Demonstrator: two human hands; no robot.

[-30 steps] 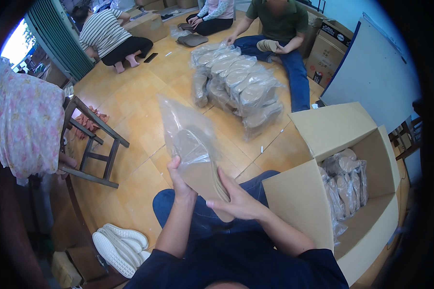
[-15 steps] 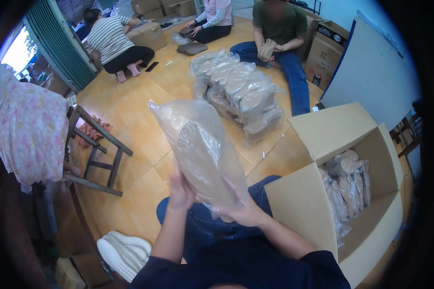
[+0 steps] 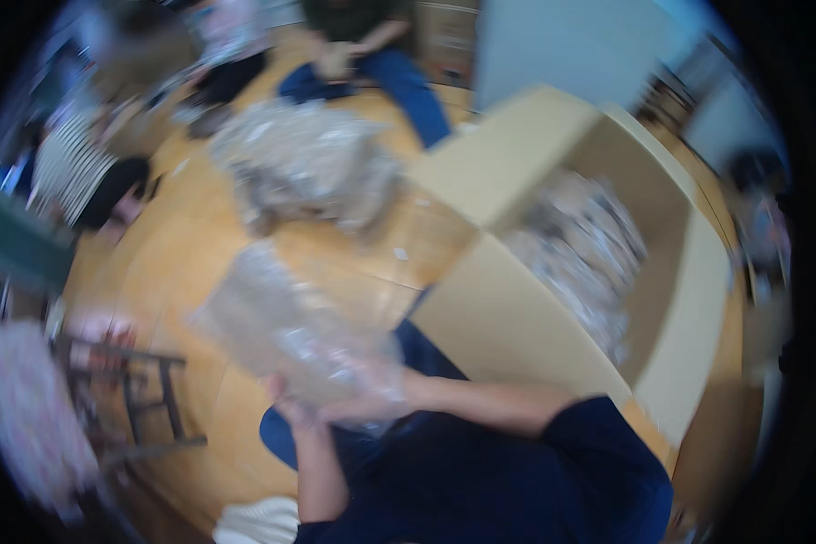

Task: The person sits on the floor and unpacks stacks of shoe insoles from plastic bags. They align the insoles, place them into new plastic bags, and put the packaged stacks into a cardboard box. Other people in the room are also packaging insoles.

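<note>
The clear bag point(image 3: 290, 331) juts forward from left grip point(image 3: 292, 406) and right grip point(image 3: 368, 393).

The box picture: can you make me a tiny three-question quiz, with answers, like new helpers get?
1. What do the person's left hand and right hand hold?
2. True or false: the cardboard box is open at the top.
3. Where is the wooden stool?
A: to the person's left
B: to the person's right
C: inside the box

Key:
1. A clear plastic bag; the picture is too blurry to tell exactly what's inside.
2. True.
3. A.
</note>
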